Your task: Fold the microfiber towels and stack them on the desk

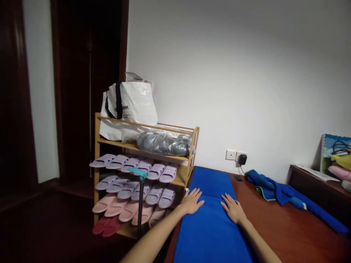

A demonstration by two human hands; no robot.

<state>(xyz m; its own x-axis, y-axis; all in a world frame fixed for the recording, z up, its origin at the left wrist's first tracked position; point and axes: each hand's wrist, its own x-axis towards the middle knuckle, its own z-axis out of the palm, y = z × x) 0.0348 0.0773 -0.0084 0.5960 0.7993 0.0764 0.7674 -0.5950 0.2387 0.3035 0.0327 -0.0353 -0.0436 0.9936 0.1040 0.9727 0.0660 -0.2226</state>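
Observation:
A long blue folded cloth (211, 233) lies along the left side of the reddish-brown table (290, 230). On its left edge rests my left hand (192, 201), palm down with the fingers spread. Across from it, my right hand (233, 209) lies flat on the right edge, fingers also apart. Neither hand grasps anything. A crease runs across the cloth between the two hands, and its far end reaches the wall.
Left of the table stands a wooden shoe rack (196, 142) with several slippers (128, 190) and a white bag (137, 102). A black-and-teal handle (140, 197) rises before it. Crumpled blue fabric (263, 184) lies at right, near a plugged-in adapter (242, 159).

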